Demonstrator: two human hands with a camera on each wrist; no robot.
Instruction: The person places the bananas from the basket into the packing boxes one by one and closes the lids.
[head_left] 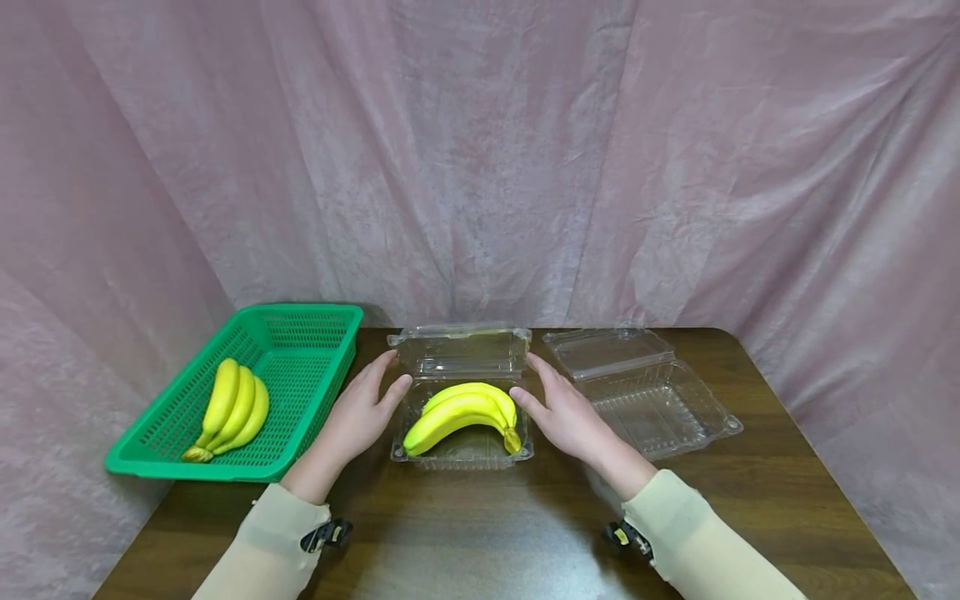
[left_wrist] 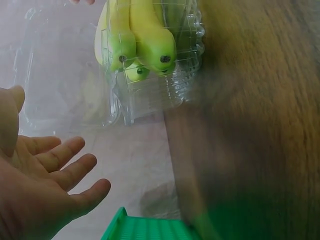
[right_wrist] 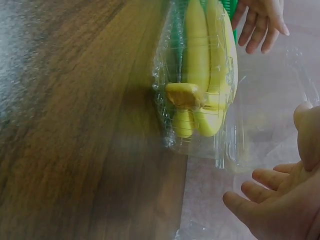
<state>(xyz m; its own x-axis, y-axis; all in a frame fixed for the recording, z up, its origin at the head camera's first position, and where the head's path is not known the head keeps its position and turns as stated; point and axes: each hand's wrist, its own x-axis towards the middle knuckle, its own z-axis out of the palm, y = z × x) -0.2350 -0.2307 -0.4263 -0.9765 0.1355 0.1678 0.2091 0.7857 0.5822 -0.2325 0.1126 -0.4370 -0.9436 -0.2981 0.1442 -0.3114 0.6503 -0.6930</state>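
A bunch of yellow bananas (head_left: 457, 414) lies in the base of a clear plastic clamshell container (head_left: 461, 458), whose lid (head_left: 461, 353) stands raised at the back. My left hand (head_left: 365, 410) is at the container's left side, fingers spread and extended toward the lid. On the other side, my right hand (head_left: 564, 410) mirrors it, thumb near the stem end of the bananas. In the left wrist view the left hand (left_wrist: 50, 175) holds nothing. The right wrist view likewise has the right hand (right_wrist: 282, 195) with fingers straight, beside the clear lid (right_wrist: 270, 115).
A green plastic basket (head_left: 341, 379) stands at the left with another banana bunch (head_left: 234, 408) inside. Right of my right hand, a second clear clamshell (head_left: 652, 408) lies with its lid folded back. The wooden table (head_left: 465, 533) meets a pink curtain (head_left: 495, 167) behind.
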